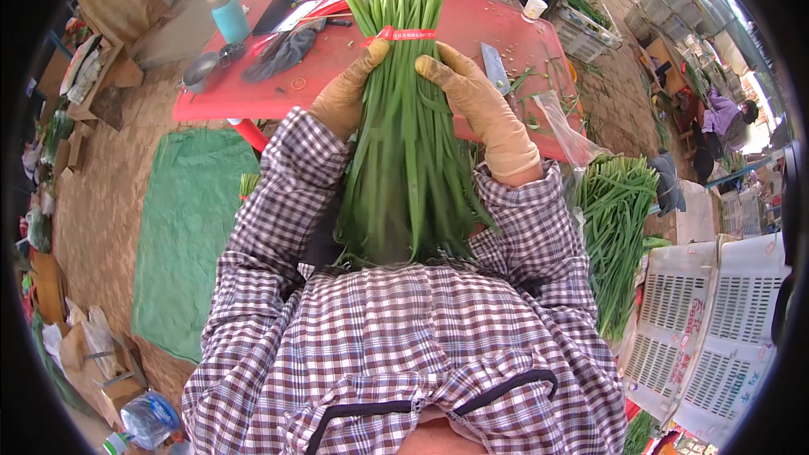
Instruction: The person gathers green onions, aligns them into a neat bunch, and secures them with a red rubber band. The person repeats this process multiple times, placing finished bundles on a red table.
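Observation:
A thick bundle of garlic chives (404, 120) is held up before my chest, pale cut stems at the top and dark leaf tips hanging towards me. Around its upper part runs a red printed band (412, 34). My left hand (351, 90), in a tan rubber glove, grips the bundle's left side, its thumb just under the band. On the other side my right hand (478, 95), gloved alike, holds the bundle with its thumb in front and its fingers partly hidden. The bundle covers part of the red table (278, 93) behind it.
On the table are a turquoise bottle (230, 20), a metal cup (201, 71), a grey cloth (287, 54), a blade-like plate (495, 67) and a paper cup (534, 8). Loose chives (613, 234) and white plastic crates (670, 322) stand at right. A green sheet (183, 234) covers floor at left.

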The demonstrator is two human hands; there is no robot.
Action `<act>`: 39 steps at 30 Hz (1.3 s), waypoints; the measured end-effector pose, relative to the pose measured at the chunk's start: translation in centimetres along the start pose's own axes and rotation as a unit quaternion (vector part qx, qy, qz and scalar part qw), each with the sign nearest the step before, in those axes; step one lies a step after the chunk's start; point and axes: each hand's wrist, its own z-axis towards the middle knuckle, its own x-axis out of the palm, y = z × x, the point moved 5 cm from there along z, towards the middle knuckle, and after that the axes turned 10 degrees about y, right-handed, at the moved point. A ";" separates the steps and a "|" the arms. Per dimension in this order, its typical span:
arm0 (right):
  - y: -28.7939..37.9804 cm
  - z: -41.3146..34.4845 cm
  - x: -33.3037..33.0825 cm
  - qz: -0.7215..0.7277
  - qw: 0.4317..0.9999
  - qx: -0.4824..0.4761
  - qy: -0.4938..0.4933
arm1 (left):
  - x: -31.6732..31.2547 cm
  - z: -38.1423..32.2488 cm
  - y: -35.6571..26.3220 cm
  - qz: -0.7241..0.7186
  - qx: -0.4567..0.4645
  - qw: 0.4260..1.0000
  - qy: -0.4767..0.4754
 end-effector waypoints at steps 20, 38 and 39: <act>-9.4 -14.4 -7.1 -0.156 0.913 0.363 0.100 | -3.0 -0.8 -11.7 0.192 0.117 0.964 -0.144; -12.4 -8.5 -22.8 -0.549 0.718 0.354 -0.240 | -8.8 8.4 1.9 0.824 -0.348 0.445 0.034; -12.5 -8.4 -23.2 -0.512 0.752 0.333 -0.247 | -8.4 9.5 2.1 0.839 -0.314 0.443 0.037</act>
